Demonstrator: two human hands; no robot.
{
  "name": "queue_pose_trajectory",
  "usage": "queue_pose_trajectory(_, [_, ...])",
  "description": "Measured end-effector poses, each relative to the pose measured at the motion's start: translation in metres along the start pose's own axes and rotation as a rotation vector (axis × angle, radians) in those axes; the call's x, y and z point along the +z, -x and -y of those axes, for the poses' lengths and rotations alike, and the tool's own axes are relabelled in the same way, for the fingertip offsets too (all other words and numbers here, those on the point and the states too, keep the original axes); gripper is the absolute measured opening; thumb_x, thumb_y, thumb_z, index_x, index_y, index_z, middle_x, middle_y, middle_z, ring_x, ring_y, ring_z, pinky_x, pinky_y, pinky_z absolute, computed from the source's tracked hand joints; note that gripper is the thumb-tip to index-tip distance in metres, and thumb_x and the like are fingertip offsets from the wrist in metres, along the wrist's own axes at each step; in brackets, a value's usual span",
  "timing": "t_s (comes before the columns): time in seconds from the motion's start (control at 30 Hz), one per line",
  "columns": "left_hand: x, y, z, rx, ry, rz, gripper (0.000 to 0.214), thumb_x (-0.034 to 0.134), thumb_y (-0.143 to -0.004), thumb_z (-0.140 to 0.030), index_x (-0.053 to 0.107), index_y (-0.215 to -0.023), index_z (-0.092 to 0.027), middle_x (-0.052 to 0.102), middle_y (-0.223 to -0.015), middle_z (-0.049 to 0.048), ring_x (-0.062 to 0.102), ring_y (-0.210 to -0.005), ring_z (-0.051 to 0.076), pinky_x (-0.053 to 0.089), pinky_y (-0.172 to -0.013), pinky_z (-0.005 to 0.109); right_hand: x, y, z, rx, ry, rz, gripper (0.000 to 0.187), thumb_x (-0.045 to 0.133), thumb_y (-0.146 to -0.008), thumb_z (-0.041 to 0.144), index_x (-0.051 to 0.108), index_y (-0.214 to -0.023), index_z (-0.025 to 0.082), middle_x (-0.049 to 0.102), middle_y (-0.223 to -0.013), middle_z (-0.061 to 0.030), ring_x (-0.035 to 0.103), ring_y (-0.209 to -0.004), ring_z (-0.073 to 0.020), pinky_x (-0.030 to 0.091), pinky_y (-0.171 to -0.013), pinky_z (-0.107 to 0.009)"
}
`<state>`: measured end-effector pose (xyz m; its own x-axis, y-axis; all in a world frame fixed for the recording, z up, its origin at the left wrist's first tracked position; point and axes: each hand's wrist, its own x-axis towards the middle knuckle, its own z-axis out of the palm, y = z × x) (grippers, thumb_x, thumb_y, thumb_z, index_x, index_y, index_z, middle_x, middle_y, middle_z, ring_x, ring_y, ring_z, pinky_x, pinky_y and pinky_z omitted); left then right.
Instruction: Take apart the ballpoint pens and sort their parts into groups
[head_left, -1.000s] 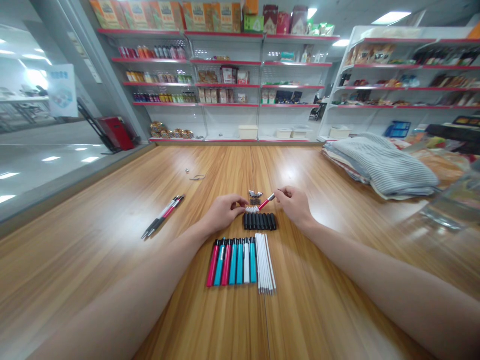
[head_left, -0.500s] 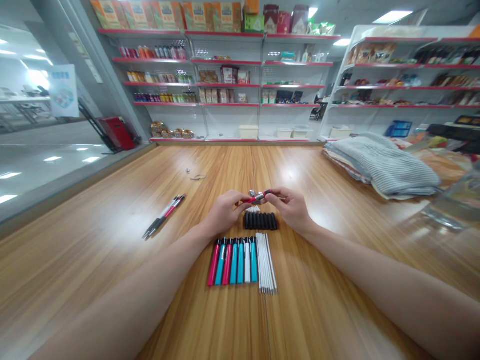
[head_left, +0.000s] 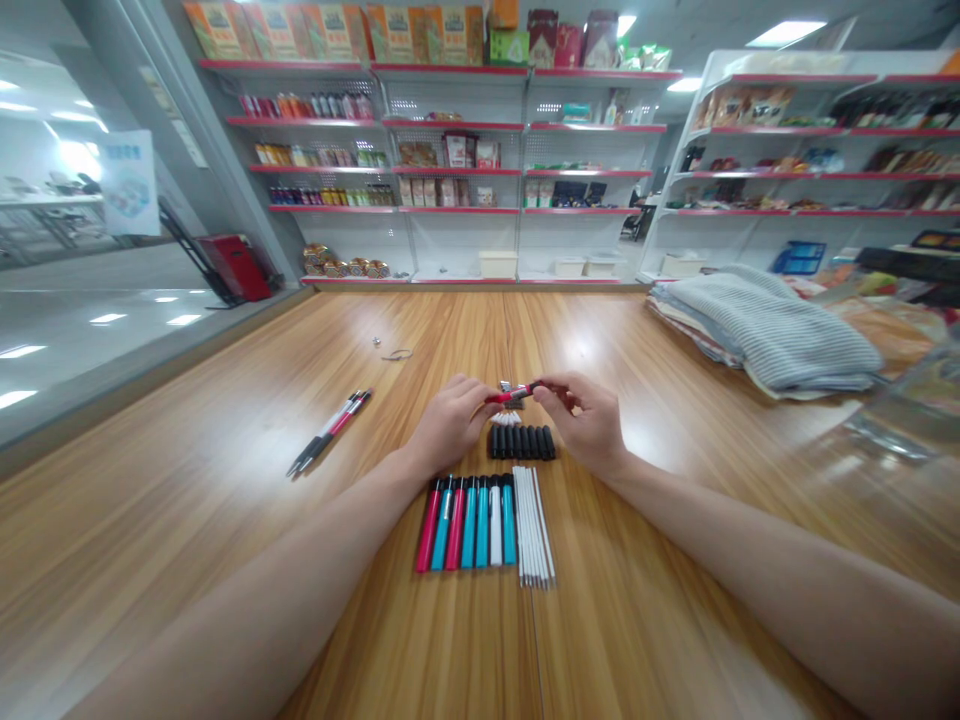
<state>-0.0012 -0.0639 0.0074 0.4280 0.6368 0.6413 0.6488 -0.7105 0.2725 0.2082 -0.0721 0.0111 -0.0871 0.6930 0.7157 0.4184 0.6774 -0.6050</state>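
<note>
My left hand (head_left: 450, 420) and my right hand (head_left: 586, 415) meet above the wooden table (head_left: 225, 520), each pinching one end of a red pen part (head_left: 511, 395) held level between them. Just below the hands lies a row of black pen caps (head_left: 521, 442). Small white tips (head_left: 508, 419) lie between that row and my fingers. Nearer to me a row of red, teal and white pen barrels (head_left: 469, 522) lies side by side, with a bundle of white refills (head_left: 534, 525) to its right. Small metal pieces (head_left: 505, 385) show just behind the red part.
Two assembled pens (head_left: 328, 432) lie to the left of the hands. A small metal bit and a wire loop (head_left: 396, 353) sit farther back. Folded striped cloth (head_left: 765, 330) is stacked at the right. Store shelves (head_left: 450, 170) with goods stand behind the table.
My right hand brought the red pen part down and left to my left hand, which rose from the white tips. Both hands now grip the part together.
</note>
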Motion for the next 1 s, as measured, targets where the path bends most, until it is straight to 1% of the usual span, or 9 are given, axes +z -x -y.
queue_pose_trajectory(0.23, [-0.001,0.000,-0.002,-0.014,0.001,-0.071,0.020,0.050,-0.092,-0.031,0.063,-0.095,-0.017,0.064,-0.088,0.0064,0.053,-0.086,0.019,0.042,-0.080,0.033,0.000,0.000,0.001,0.018,0.021,0.077,0.025,0.056,-0.085,0.039,0.065,-0.098,0.019,0.062,-0.075,-0.0032,0.049,-0.059,-0.0127,0.042,-0.054,-0.027])
queue_pose_trajectory(0.4, [-0.004,0.001,-0.001,-0.075,0.068,-0.127,0.021,0.047,-0.093,-0.033,0.063,-0.095,-0.018,0.065,-0.090,0.0056,0.055,-0.086,0.018,0.043,-0.080,0.032,-0.002,0.000,-0.001,0.045,0.040,0.105,0.026,0.053,-0.088,0.039,0.065,-0.096,0.018,0.063,-0.078,-0.0044,0.052,-0.062,-0.0139,0.043,-0.058,-0.028])
queue_pose_trajectory(0.5, [-0.008,-0.001,-0.006,-0.075,0.056,-0.120,0.023,0.047,-0.093,-0.033,0.065,-0.095,-0.019,0.066,-0.089,0.0059,0.055,-0.086,0.018,0.042,-0.080,0.033,-0.003,-0.001,-0.002,0.017,0.049,0.135,0.024,0.051,-0.089,0.037,0.066,-0.095,0.019,0.064,-0.079,-0.0046,0.054,-0.066,-0.0149,0.043,-0.061,-0.029])
queue_pose_trajectory(0.67, [-0.020,-0.013,-0.030,0.055,-0.125,0.032,0.023,0.050,-0.091,-0.033,0.069,-0.098,-0.021,0.068,-0.088,0.0056,0.054,-0.086,0.020,0.036,-0.085,0.037,-0.003,0.000,0.005,-0.128,0.041,0.164,0.018,0.055,-0.087,0.033,0.066,-0.095,0.020,0.063,-0.082,-0.0048,0.054,-0.070,-0.0157,0.044,-0.063,-0.029])
queue_pose_trajectory(0.73, [-0.031,-0.022,-0.033,0.044,-0.143,0.072,0.023,0.052,-0.089,-0.032,0.071,-0.093,-0.021,0.067,-0.086,0.0054,0.055,-0.085,0.020,0.037,-0.083,0.036,-0.003,0.000,0.008,-0.138,0.035,0.139,0.020,0.054,-0.087,0.032,0.066,-0.098,0.021,0.063,-0.084,-0.0050,0.054,-0.069,-0.0150,0.044,-0.060,-0.028])
queue_pose_trajectory(0.8, [-0.048,-0.030,-0.028,-0.073,-0.136,0.064,0.021,0.057,-0.085,-0.033,0.074,-0.083,-0.020,0.066,-0.086,0.0059,0.056,-0.084,0.021,0.039,-0.077,0.033,-0.004,-0.001,0.007,-0.097,0.038,0.083,0.022,0.051,-0.089,0.031,0.065,-0.102,0.021,0.061,-0.086,-0.0052,0.053,-0.068,-0.0142,0.043,-0.058,-0.027])
queue_pose_trajectory(0.87, [-0.068,-0.035,-0.015,-0.263,-0.138,0.106,0.020,0.063,-0.078,-0.034,0.075,-0.076,-0.018,0.064,-0.074,0.0050,0.057,-0.070,0.019,0.039,-0.066,0.030,-0.006,-0.004,0.003,-0.032,0.051,0.013,0.023,0.047,-0.090,0.031,0.064,-0.102,0.020,0.059,-0.088,-0.0055,0.053,-0.070,-0.0141,0.043,-0.057,-0.026])
queue_pose_trajectory(0.93, [-0.087,-0.037,-0.001,-0.401,-0.139,0.311,0.017,0.065,-0.074,-0.032,0.074,-0.070,-0.017,0.057,-0.053,0.0010,0.054,-0.057,0.016,0.037,-0.059,0.027,-0.008,-0.007,-0.004,0.026,0.065,-0.046,0.022,0.046,-0.090,0.030,0.063,-0.100,0.019,0.058,-0.090,-0.0059,0.053,-0.073,-0.0143,0.043,-0.056,-0.025])
queue_pose_trajectory(1.0, [-0.099,-0.034,0.009,-0.471,-0.156,0.478,0.012,0.067,-0.068,-0.025,0.075,-0.074,-0.018,0.054,-0.046,-0.0012,0.053,-0.051,0.016,0.037,-0.056,0.026,-0.008,-0.010,-0.011,0.066,0.069,-0.075,0.022,0.046,-0.089,0.029,0.062,-0.099,0.019,0.057,-0.092,-0.0063,0.053,-0.073,-0.0141,0.043,-0.054,-0.025])
